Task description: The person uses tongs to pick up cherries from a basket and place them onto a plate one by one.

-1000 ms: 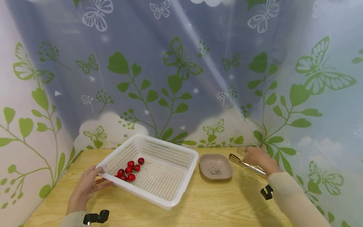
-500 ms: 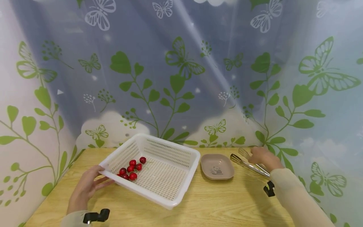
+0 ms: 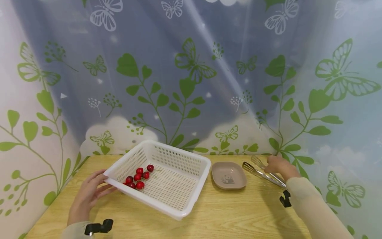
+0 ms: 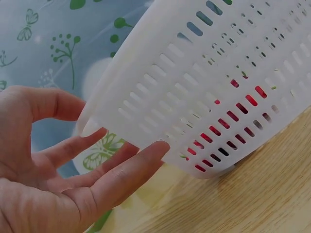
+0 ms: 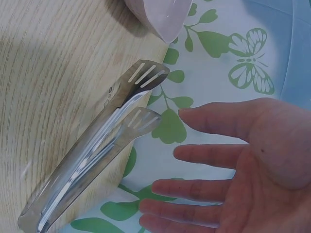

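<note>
Left hand (image 3: 85, 195): digits spread about the outer left corner of the basket, touching it; whether they pinch the rim or merely rest there cannot be told.
Right hand (image 3: 280, 167): fingers straight, apart and holding nothing; near the far right corner of the worktop (image 3: 226, 212), apart from the tongs in the right wrist view.
Basket (image 3: 173, 186): white, rectangular, slotted walls and perforated floor; at the left of the worktop toward its far edge, set askew, one corner toward the near edge.
Cherries (image 3: 140, 185): about eight, red, clustered on the basket floor toward its left corner; also glimpsed through the wall slots in the left wrist view.
Tongs (image 3: 264, 176): shiny metal, slotted ends, arms apart; lying aslant near the far right corner, slotted ends toward the far edge, partly covered by the right hand in the head view.
Dish (image 3: 229, 174): brownish pink, rounded square, panda print inside; near the far edge, between basket and tongs.
Curtain (image 3: 167, 66): blue and white, green leaves and butterflies; behind the far edge.
Sleeves (image 3: 313, 205): cream, each wrist bearing a black device (image 3: 285, 199).
</note>
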`<state>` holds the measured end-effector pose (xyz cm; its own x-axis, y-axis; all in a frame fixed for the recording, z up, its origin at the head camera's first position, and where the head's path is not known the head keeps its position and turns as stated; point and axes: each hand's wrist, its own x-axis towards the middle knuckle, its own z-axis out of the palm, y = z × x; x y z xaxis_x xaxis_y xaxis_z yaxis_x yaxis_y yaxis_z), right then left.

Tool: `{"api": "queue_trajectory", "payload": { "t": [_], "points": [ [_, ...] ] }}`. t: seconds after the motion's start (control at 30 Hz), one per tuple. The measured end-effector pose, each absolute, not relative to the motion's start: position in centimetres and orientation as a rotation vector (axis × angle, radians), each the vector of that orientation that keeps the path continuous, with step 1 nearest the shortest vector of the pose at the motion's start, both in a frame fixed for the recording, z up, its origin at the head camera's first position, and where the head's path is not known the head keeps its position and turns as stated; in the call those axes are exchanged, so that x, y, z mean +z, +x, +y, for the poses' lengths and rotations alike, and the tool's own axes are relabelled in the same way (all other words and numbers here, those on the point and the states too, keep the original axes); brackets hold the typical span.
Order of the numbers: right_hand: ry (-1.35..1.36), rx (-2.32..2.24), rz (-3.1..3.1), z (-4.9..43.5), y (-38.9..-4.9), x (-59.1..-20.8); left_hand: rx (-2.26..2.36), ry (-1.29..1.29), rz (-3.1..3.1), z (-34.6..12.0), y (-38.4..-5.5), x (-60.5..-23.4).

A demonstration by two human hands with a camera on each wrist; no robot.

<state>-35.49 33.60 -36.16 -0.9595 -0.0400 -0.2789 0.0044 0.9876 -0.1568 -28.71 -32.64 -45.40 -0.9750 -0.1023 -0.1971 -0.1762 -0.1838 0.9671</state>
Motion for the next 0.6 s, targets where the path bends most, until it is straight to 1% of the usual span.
{"api": "queue_trajectory", "payload": {
  "t": [0.3, 0.6],
  "points": [
    [-0.040, -0.202, 2.811, 34.1, -36.3, -36.4, 2.311, -0.357, 2.023, -32.4, -28.9, -45.2],
    [-0.009, -0.173, 2.802, 35.0, -36.7, -36.5, 2.287, -0.320, 2.076, -31.7, -28.9, -45.0]
  ]
}}
